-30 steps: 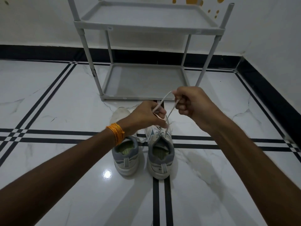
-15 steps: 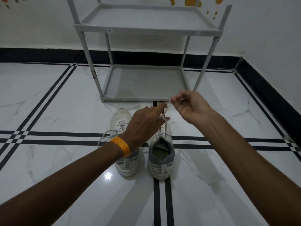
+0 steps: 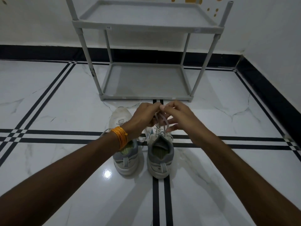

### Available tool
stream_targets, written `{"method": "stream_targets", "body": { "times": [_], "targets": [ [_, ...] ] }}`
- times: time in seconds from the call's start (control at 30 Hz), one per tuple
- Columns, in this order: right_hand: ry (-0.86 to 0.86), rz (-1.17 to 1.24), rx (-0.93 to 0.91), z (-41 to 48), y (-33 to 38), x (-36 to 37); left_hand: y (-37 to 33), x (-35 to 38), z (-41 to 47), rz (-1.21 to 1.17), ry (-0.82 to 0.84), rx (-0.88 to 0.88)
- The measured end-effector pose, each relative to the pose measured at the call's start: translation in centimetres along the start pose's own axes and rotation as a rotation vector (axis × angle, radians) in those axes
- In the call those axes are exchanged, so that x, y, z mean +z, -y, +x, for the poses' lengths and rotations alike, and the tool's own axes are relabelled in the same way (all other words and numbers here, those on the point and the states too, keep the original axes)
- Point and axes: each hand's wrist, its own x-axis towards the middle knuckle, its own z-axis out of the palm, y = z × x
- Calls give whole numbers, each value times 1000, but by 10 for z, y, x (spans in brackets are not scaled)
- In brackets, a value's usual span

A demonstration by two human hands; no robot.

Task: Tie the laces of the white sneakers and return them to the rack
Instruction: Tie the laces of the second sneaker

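both forearms are bare, with no sleeves in view. the left wrist wears a band of orange thread (image 3: 120,137), wound in many thin strands

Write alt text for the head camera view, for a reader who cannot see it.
Both hands, left hand and right hand, work the laces of the right sneaker; the left sneaker stands alongside, before an empty grey rack.
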Motion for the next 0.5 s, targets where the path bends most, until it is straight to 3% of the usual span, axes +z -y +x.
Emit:
{"method": "stream_targets", "body": {
  "times": [0.1,0.27,0.4,0.5],
  "targets": [
    [41,-61,87,1,-7,-4,5,-2,0,62,-77,46],
    [-274,-375,-76,12,-21,-36,30,-31,9,698,-310,423],
    [-299,-1069,69,22,-43,-70,66,-65,11,1130,-261,387],
    [-296,-1229,175,25,-64,-74,80,-71,3,1280,-182,309]
  ]
}}
